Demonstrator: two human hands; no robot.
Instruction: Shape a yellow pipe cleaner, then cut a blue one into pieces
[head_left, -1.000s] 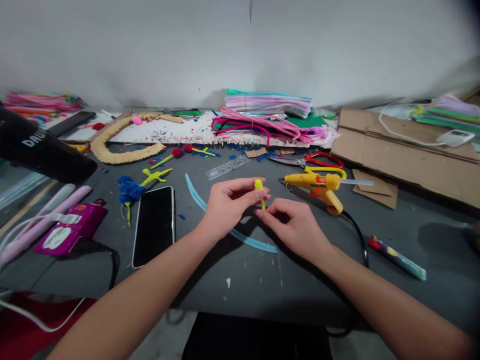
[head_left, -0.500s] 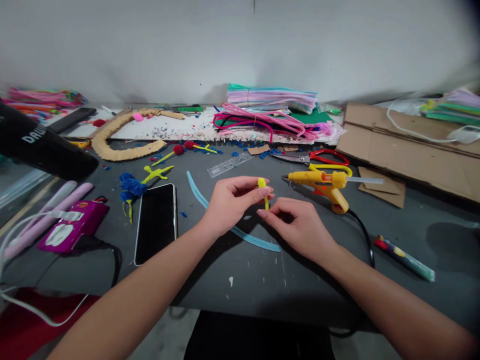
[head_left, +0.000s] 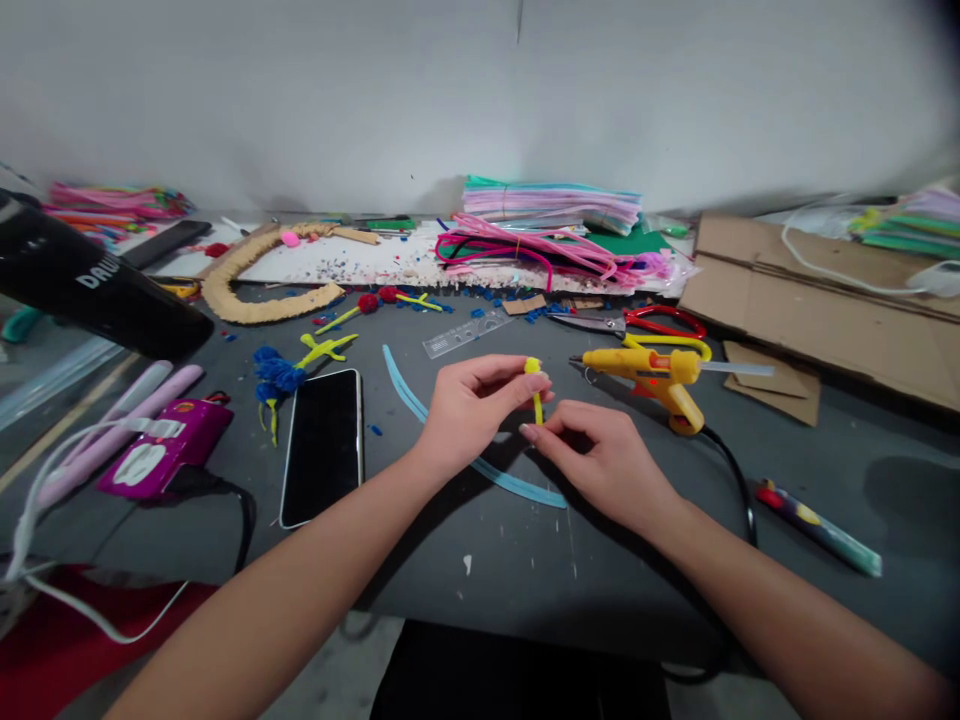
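Observation:
Between my fingertips stands a short yellow pipe cleaner [head_left: 538, 405], roughly upright, with a thicker top. My left hand [head_left: 476, 410] pinches it near that top. Lower down, my right hand [head_left: 604, 450] has thumb and finger closed at its bottom end. Under my hands, a curved light-blue pipe cleaner [head_left: 517, 487] lies on the grey table, partly covered by the left hand. To the right of them rests a yellow hot glue gun [head_left: 641, 370] with a clear glue stick in its back.
On the left lie a phone [head_left: 321, 450], a blue-and-yellow pipe-cleaner flower [head_left: 279, 370] and a purple power box [head_left: 165, 450]. Scissors [head_left: 660, 322], a clear ruler [head_left: 469, 333] and cardboard [head_left: 810, 285] sit farther back. A lighter-like tube [head_left: 817, 527] is at right.
The whole scene has shifted slightly right and down as the camera moved. Both hands keep their pinch on the yellow pipe cleaner, with hardly any other difference.

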